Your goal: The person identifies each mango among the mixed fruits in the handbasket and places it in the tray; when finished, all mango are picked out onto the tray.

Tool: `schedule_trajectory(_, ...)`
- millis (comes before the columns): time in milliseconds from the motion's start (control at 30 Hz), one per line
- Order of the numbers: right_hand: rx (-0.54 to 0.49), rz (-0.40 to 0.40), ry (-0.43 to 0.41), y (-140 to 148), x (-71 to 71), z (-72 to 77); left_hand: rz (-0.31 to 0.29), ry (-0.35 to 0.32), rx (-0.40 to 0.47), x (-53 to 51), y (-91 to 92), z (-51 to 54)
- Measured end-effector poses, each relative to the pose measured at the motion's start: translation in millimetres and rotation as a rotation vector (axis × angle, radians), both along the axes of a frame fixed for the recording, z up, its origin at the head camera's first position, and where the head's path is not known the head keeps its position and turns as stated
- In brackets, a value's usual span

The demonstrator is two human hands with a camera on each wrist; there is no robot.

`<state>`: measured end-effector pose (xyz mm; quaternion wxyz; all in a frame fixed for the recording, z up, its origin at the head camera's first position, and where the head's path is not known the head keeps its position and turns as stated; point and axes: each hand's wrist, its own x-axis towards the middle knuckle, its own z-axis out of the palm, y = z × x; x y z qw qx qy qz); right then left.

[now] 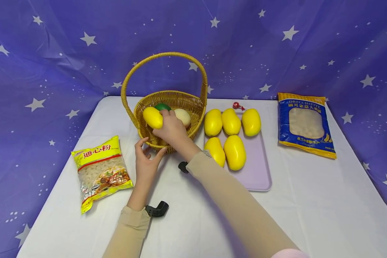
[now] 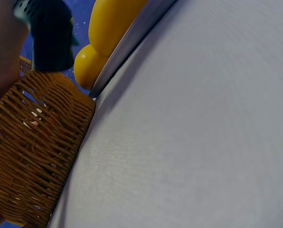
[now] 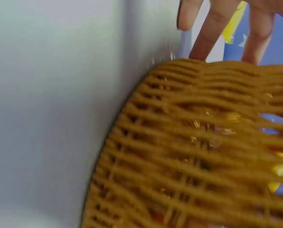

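Note:
My right hand (image 1: 172, 130) reaches into a wicker basket (image 1: 169, 95) with a tall arched handle. Its thumb and fingers grip the right end of a yellow mango (image 1: 152, 118) in the basket's left part. Beside that hand lie a pale rounded object (image 1: 183, 117) and a dark green one (image 1: 162, 106), both partly hidden. At the basket's front left, my left hand (image 1: 146, 163) touches the woven wall with spread fingers and thumb. The right wrist view shows the left hand's fingers (image 3: 217, 21) fairly straight against the wickerwork (image 3: 189, 137).
Right of the basket, a lilac tray (image 1: 253, 181) bears several yellow mangoes (image 1: 234, 152). A red-topped lollipop (image 1: 236, 105) lies behind it. A yellow bag of pasta (image 1: 103, 172) is at the left; a blue orecchiette bag (image 1: 306, 123) lies at the far right. White cloth covers the table (image 1: 309, 204).

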<state>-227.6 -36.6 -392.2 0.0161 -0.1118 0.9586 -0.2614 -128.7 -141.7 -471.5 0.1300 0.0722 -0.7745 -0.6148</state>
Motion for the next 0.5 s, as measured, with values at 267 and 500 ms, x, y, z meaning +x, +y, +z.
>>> schedule_trajectory(267, -0.104, -0.005, 0.068, 35.3, 8.6, 10.8, -0.017, 0.007, -0.005, -0.4, -0.1, -0.9)
schedule_trajectory(500, -0.268, -0.041, 0.078, 75.4, 24.0, 24.3, -0.021, 0.017, 0.006, -0.2, -1.5, -0.7)
